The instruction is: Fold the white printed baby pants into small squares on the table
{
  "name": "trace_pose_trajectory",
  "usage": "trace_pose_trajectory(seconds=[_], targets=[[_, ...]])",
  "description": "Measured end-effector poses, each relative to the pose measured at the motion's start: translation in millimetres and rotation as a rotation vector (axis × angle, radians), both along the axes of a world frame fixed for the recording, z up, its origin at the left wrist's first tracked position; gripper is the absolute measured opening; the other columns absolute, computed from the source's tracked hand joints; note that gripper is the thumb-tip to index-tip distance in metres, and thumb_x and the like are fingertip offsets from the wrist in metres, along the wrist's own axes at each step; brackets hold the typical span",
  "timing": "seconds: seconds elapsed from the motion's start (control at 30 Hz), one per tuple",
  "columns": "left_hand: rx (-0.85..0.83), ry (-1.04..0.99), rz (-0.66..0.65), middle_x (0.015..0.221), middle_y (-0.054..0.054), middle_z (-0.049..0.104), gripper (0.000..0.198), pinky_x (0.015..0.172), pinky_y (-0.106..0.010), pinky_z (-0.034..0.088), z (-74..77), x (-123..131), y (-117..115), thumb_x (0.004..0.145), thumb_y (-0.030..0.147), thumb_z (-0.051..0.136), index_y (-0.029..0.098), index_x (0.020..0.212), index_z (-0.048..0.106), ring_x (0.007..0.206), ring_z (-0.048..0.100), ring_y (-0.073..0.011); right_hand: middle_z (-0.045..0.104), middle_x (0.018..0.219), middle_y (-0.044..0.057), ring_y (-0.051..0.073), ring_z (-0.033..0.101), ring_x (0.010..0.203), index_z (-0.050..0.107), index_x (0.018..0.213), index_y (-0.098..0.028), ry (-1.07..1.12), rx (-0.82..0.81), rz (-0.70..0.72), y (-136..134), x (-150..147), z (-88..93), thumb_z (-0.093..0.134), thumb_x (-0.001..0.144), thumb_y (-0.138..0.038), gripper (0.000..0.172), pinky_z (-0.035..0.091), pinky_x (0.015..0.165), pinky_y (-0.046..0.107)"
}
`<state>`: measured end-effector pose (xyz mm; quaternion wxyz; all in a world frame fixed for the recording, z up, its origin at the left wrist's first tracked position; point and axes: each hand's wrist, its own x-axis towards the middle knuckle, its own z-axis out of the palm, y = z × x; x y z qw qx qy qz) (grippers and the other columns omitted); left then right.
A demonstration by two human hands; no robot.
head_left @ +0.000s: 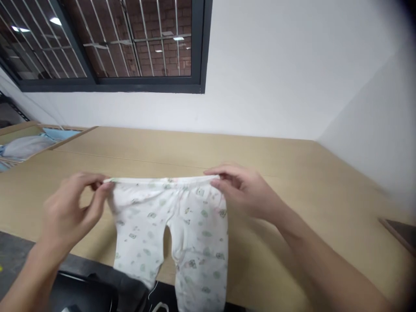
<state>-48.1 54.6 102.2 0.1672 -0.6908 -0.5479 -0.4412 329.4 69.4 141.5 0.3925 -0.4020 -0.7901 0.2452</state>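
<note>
A small pair of white pants with a green and grey print hangs from both hands, its elastic waistband stretched level between them. At the left end of the waistband, my left hand pinches the corner between thumb and fingers. My right hand grips the opposite corner the same way. Both legs dangle downward in front of the table's near edge, the right one reaching the bottom of the view.
Beneath the pants lies a light wooden table, running back to a white wall. A wooden bin with blue and white cloth is at far left. A barred window is above. Something black stands below the near edge.
</note>
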Motion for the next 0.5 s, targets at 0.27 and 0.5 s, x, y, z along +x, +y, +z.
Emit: trace_pose_trajectory(seconds=[0.27,0.5], targets=[[-0.301,0.073,-0.14,0.096,-0.005,0.073,0.033,0.092,-0.035,0.046,-49.0,60,120,0.097,0.042,0.04,0.024,0.098,0.069,0.092,0.065,-0.0215,0.071,0.089,0.006,0.016,0.065,0.074,0.074,0.101,-0.015,-0.055,-0.132,-0.257,89,41,-59.0,0.067,0.087,-0.027,0.02,0.052,0.069,0.029],[-0.519,0.051,-0.164,0.097,-0.012,0.07,0.032,0.097,-0.035,0.048,-119.9,96,188,0.096,0.03,0.039,0.019,0.094,0.069,0.097,0.063,-0.0226,0.072,0.093,0.009,0.017,0.065,0.083,0.073,0.101,-0.012,-0.342,-0.108,-0.405,155,48,-143.6,0.051,0.095,-0.013,0.023,0.048,0.077,0.027]])
